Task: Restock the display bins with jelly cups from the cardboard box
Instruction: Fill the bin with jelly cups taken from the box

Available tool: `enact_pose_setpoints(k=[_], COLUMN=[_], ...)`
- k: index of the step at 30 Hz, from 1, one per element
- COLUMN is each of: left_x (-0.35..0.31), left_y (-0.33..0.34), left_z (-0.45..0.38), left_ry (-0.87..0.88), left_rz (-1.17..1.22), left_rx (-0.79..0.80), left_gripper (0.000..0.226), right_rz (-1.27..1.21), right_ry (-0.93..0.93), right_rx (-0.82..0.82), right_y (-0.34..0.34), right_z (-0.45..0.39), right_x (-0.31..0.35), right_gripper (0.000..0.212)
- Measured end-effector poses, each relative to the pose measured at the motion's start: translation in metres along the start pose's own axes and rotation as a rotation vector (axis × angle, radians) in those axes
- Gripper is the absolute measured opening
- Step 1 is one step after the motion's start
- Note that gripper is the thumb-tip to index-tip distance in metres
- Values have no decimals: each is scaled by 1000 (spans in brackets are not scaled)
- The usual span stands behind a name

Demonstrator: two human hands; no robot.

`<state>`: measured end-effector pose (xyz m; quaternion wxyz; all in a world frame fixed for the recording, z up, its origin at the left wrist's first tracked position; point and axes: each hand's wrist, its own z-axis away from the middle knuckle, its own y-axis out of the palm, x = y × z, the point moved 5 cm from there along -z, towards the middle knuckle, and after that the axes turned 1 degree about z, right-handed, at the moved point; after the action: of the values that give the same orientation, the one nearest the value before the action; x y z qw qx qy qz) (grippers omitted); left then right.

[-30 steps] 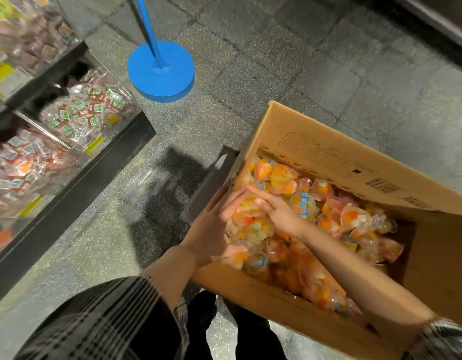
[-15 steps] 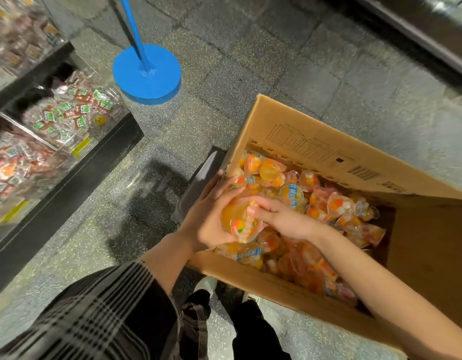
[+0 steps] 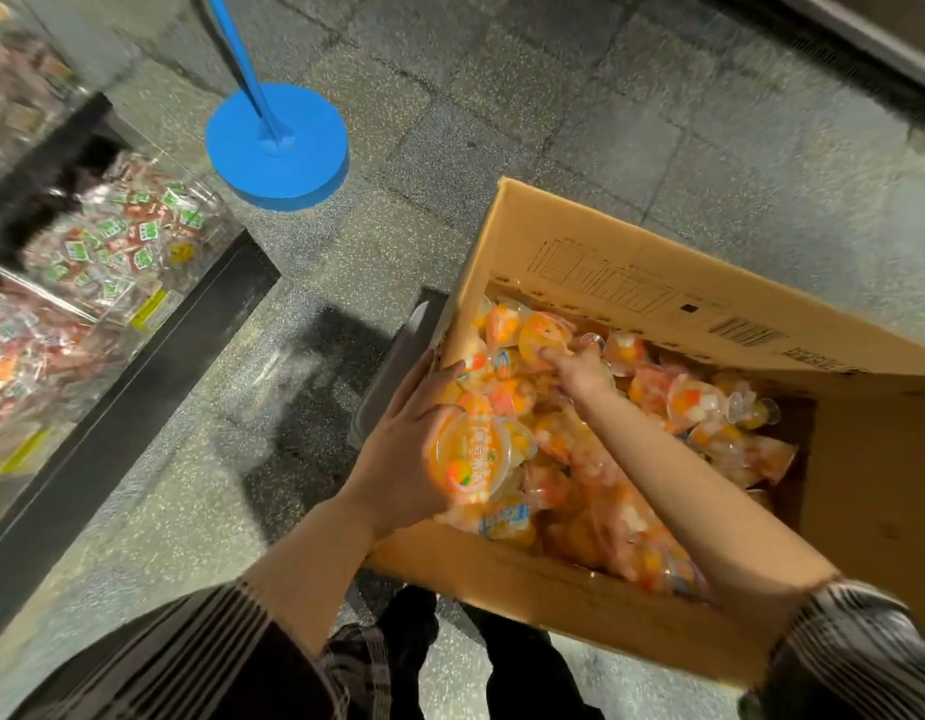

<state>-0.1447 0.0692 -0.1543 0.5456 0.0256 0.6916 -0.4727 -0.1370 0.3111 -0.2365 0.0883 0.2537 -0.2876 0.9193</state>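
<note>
The left hand (image 3: 403,449) is cupping an orange jelly cup (image 3: 470,459) against its palm at the near-left corner of the cardboard box (image 3: 605,252). The right hand (image 3: 579,368) is reaching deeper into the heap, fingers pinching another cup (image 3: 540,332). Display bins (image 3: 122,241) are sitting off left.

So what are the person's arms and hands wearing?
Both hands, the left hand and the right hand, are bare: no gloves, and no rings or watch show. The forearms are bare too. Dark sleeves with thin pale stripes, like plaid, are pushed up toward the elbows.
</note>
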Motion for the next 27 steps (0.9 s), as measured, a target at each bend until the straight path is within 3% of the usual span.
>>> enact_pose_setpoints(k=[3, 5, 9, 17, 27], left_x=[-3, -2, -1, -7, -2], left_y=[-2, -1, -1, -4, -1], left_z=[-1, -1, 0, 3, 3], left_ry=[15, 9, 12, -68, 25], left_rz=[-12, -36, -12, 21, -33], left_rx=[31, 63, 56, 82, 12], left_gripper=[66, 67, 59, 68, 79], right_rz=[-60, -84, -50, -173, -78], right_ry=[86, 129, 92, -29, -106], right_rx=[-78, -103, -155, -253, -304], right_y=[13, 21, 24, 19, 38], right_z=[-27, -38, -45, -22, -20], right_x=[0, -4, -9, -37, -39], right_gripper=[101, 108, 98, 70, 73])
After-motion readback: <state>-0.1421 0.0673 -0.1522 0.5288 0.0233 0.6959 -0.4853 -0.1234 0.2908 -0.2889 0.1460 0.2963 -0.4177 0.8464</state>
